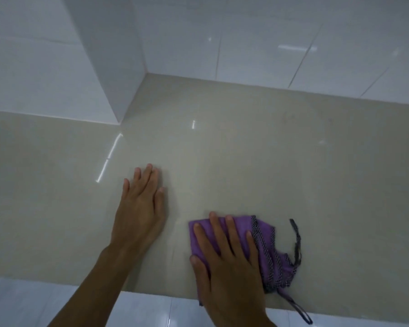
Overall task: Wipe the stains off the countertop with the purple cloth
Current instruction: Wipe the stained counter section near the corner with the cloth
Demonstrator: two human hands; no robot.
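Observation:
A folded purple cloth with a dark dotted hem lies on the glossy beige countertop near its front edge. My right hand presses flat on top of it, fingers spread, covering its left half. A frayed dark strip and a hanging loop trail from the cloth's right side over the edge. My left hand rests flat on the bare counter to the left of the cloth, holding nothing. Faint dark smudges show far back on the right.
White tiled walls bound the counter at the back. A white tiled pillar juts out at the back left, forming a corner. The counter's front edge runs along the bottom, with pale floor tiles below.

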